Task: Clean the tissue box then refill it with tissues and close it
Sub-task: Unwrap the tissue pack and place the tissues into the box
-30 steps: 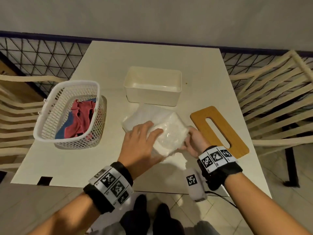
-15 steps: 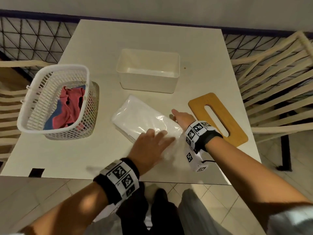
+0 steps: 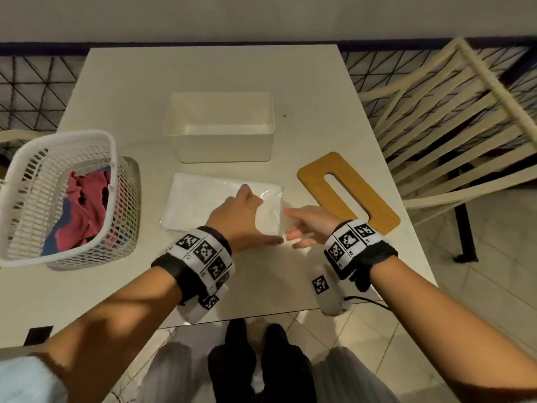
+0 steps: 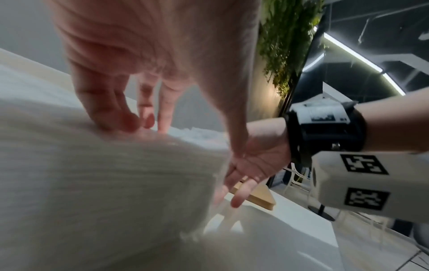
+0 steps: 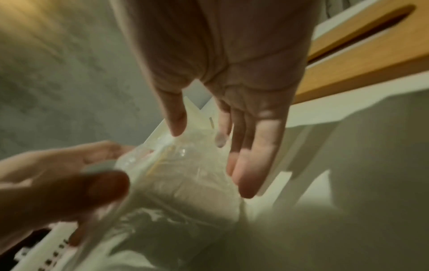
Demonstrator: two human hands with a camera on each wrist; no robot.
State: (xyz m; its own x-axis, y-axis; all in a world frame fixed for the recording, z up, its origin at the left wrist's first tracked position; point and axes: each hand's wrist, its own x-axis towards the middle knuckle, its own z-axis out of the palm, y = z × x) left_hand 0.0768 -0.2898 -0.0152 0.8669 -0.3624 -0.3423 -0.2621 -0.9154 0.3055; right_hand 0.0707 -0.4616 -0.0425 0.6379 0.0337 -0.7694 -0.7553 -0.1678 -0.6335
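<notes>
The white tissue box (image 3: 219, 132) stands open and empty at the middle of the table. Its wooden lid (image 3: 348, 193) with a slot lies flat to the right, also visible in the right wrist view (image 5: 348, 55). A tissue pack (image 3: 200, 205) in clear plastic lies flat just in front of the box. My left hand (image 3: 241, 216) holds the pack's right part, fingertips (image 4: 130, 121) bent down onto its top (image 4: 104, 183) and thumb along the near side. My right hand (image 3: 302, 228) is at the pack's right end, fingers (image 5: 246, 165) straight, touching the plastic wrap (image 5: 185, 183).
A white plastic basket (image 3: 58, 199) with red and blue cloths stands at the table's left edge. Slatted chairs (image 3: 450, 126) flank the table. The table's (image 3: 290, 280) front edge is close under my wrists.
The pack went from held up in both hands to flat on the table, then turned square to the box. My right hand drew back from the far side to the pack's right end.
</notes>
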